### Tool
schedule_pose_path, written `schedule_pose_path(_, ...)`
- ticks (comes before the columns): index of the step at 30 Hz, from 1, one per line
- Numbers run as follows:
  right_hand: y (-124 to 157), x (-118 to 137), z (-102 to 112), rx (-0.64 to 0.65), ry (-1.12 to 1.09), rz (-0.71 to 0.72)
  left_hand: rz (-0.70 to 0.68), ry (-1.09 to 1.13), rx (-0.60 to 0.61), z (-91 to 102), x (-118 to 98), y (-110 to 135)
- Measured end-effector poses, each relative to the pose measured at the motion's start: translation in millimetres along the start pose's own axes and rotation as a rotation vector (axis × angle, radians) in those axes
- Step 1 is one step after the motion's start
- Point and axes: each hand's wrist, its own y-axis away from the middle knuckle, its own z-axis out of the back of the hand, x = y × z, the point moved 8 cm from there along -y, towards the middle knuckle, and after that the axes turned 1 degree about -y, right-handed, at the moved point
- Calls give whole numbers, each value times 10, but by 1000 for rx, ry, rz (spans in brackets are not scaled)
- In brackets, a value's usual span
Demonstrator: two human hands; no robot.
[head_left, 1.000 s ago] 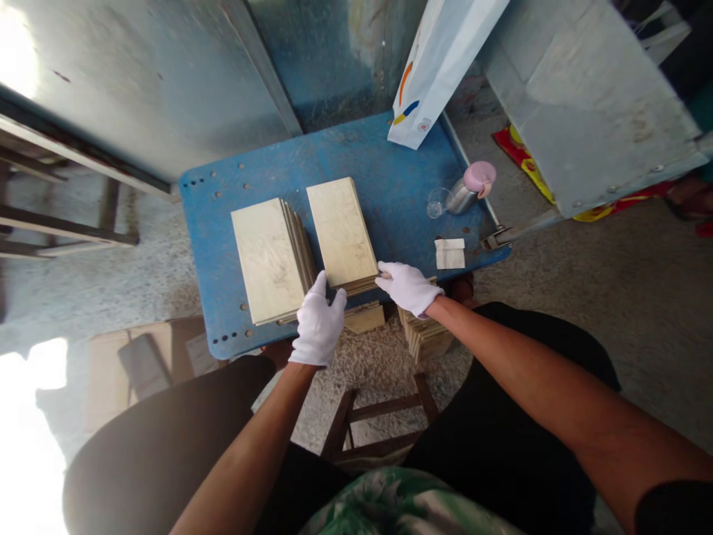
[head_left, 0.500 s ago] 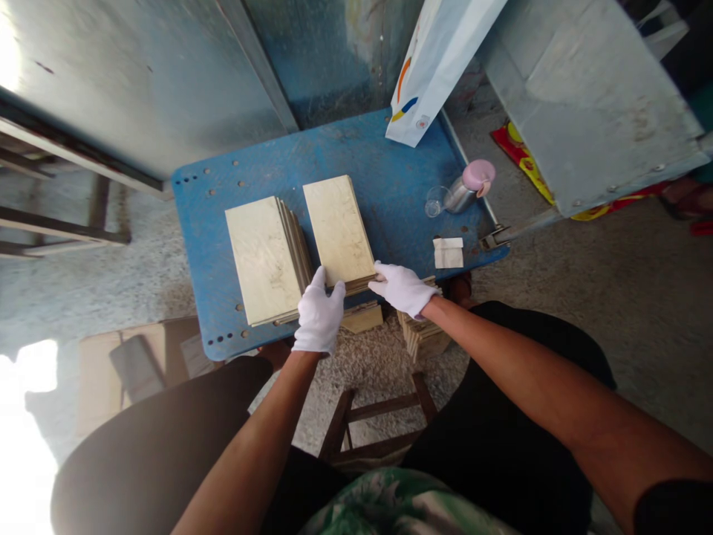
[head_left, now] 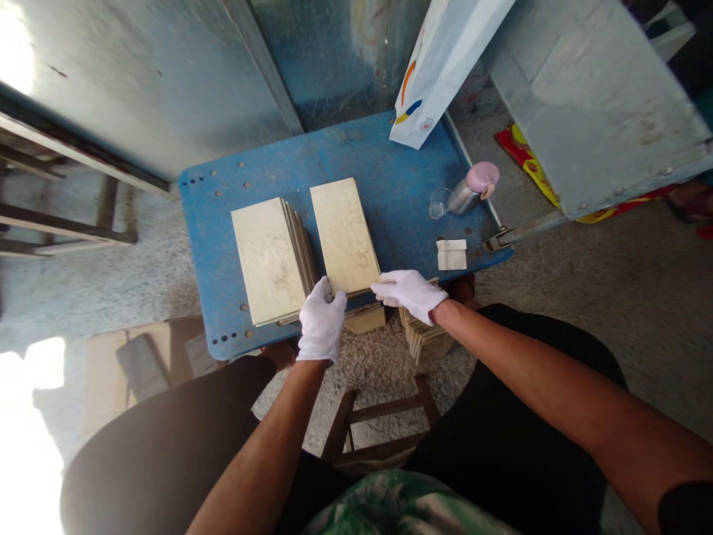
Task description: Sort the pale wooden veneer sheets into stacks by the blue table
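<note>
Two stacks of thin, pale wooden boards lie on a blue table (head_left: 390, 171). My left hand (head_left: 321, 321), in a white glove, holds the near left corner of the right stack of wooden boards (head_left: 346, 234), thumb and forefinger at its edge. At the near right corner of the same stack, the gloved fingers of my right hand (head_left: 409, 292) close on the edge; their tips are partly hidden. The left stack of boards (head_left: 270, 260) sits just beside my left hand, its layers slightly fanned along the right side.
A steel flask with a pink lid (head_left: 473, 189), a clear cup (head_left: 440, 202) and a folded paper piece (head_left: 451, 254) stand toward the table's right end. Behind them is a white bag (head_left: 428, 96). More boards (head_left: 426, 334) are piled below the near edge, by a wooden stool (head_left: 384, 409).
Both hands have shifted slightly toward me along the right stack's near edge. Fewer board layers show below its top board. The whole view has drifted a little.
</note>
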Motion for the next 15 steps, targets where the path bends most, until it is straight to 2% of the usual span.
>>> schedule_pose_path(3,88,-60,40,7,166,-16,78,67,-18,39,111,187)
schedule_pose_path(7,157,159,160,-80,732,174,163,111,14,0,211,350)
schedule_pose_path(9,132,241,163,-103,897,230,170,127,15,-22,221,324)
schedule_pose_path(11,61,223,137,-76,858,209,161,173,42,-67,212,238)
schedule_pose_path(15,-78,55,69,-30,500,73,209,349,200,-218,225,78)
